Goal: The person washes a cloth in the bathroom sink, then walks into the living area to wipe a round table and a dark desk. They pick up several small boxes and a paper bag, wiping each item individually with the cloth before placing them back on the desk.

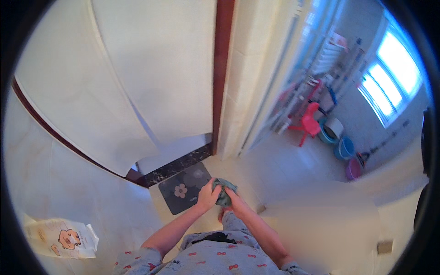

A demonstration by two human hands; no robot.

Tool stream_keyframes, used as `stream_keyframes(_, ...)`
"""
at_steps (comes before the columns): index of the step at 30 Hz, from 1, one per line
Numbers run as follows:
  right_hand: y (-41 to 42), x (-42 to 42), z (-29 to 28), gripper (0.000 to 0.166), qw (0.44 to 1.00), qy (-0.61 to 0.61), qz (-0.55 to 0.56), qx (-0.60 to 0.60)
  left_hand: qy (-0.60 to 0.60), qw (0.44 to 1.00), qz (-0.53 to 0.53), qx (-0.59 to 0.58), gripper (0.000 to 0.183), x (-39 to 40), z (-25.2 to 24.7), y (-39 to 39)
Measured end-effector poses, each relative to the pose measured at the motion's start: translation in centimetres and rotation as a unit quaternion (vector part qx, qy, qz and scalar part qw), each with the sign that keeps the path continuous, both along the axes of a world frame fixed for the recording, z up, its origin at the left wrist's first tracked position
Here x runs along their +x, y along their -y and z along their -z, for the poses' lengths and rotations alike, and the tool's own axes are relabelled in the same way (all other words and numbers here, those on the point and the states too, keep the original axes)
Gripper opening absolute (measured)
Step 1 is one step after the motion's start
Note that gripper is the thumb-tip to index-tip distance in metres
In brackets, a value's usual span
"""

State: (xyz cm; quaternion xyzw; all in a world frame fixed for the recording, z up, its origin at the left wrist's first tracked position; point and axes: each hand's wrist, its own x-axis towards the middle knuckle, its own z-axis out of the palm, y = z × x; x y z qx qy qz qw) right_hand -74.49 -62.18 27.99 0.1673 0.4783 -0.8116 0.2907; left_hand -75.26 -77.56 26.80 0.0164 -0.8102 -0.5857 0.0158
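Both hands meet on a crumpled grey-green cloth (225, 193) in front of the body, above the tiled floor. My left hand (208, 195) grips the cloth at its left side, with the thumb over the top. On the other side my right hand (234, 202) holds it, the thumb lying across the folds. Beyond and to the left of the hands, a dark grey floor mat (175, 199) with a flower pattern lies before a dark marble threshold (178, 163).
A cream door curtain (161, 75) hangs beyond the mat. Through an opening at right are a red chair (311, 120), a blue bucket (344, 148), a pink basin (353, 169) and a window (392, 75). A printed bag (65, 239) is at lower left.
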Motion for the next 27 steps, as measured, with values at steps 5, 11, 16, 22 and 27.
stream_keyframes(5,-2.9,-9.7,2.4,0.046,0.932,-0.240,-0.148,0.228,-0.020,0.990,-0.079,0.118,0.039,-11.1,-1.3,10.1)
stream_keyframes(11,4.3,-26.6,4.9,0.048,0.557,-0.341,-0.577,0.490,-0.201,0.872,-0.388,0.220,0.052,-25.7,-7.8,22.5)
stream_keyframes(16,20.6,-35.3,3.8,0.047,0.301,-0.465,-0.739,0.384,-0.229,0.866,-0.362,0.257,0.060,-40.0,-13.1,28.3)
stream_keyframes(22,43.6,-47.1,-13.2,0.050,0.277,-0.547,-0.741,0.273,-0.265,0.956,0.121,0.026,0.066,-57.4,-20.5,28.9)
stream_keyframes(27,51.5,-69.9,-18.4,0.050,0.447,-0.711,-0.532,0.105,-0.349,0.900,0.175,-0.194,0.039,-63.0,-32.3,36.9)
